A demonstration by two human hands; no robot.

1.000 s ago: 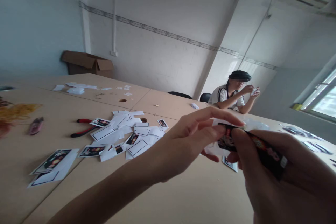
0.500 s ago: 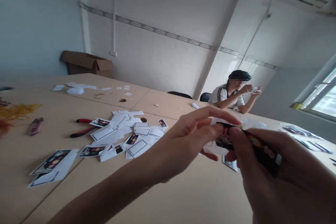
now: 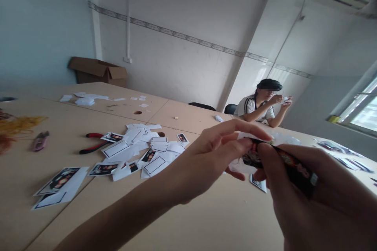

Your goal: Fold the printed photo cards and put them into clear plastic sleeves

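Above the table, both hands are closed on a dark printed card. My left hand pinches its left end between thumb and fingers, together with a whitish, see-through plastic bag. Gripping the same card from the right is my right hand, its thumb pressed on the card's face and its fingers mostly hidden beneath. Small reddish beads seem to show near the thumbs, too blurred to be sure. Under the hands, another printed card lies partly covered on the table.
Printed cards and paper lie in a loose pile beside red-handled pliers. Pink cutters and yellow cord sit at left. Across the table a person handles something small. A cardboard box stands behind.
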